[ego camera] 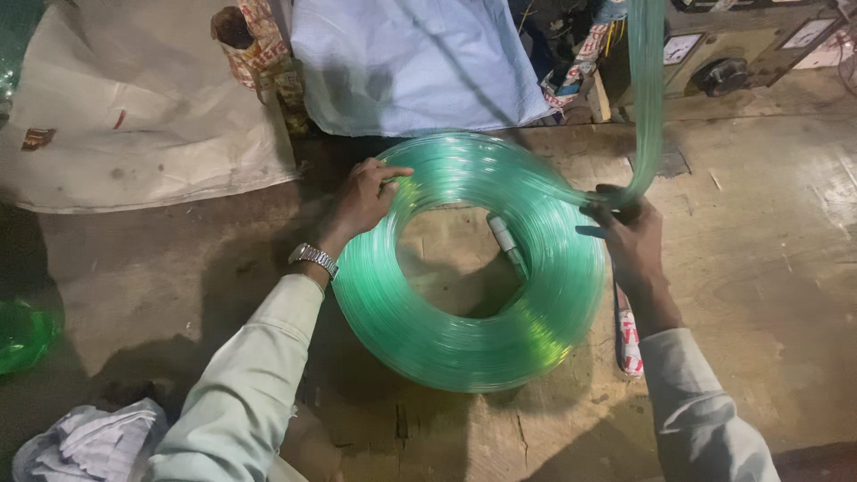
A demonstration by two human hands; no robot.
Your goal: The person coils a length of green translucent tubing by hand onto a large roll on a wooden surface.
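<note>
A big coil of clear green plastic tubing (464, 344) lies flat on a worn wooden surface (759, 268). My left hand (364, 198), with a metal wristwatch, rests on the coil's upper left rim, fingers spread over the tubing. My right hand (629, 234) grips the loose run of tubing (644, 89) where it leaves the coil's right side and rises to the top edge of the view. A small white cylinder (505, 239) lies inside the coil's centre hole.
White woven sacks (134, 107) and a pale blue sack (411, 62) lie at the back. A machine with a knob (723, 76) stands at the far right. Crumpled cloth (85, 442) is at bottom left, more green tubing (22, 335) at the left edge.
</note>
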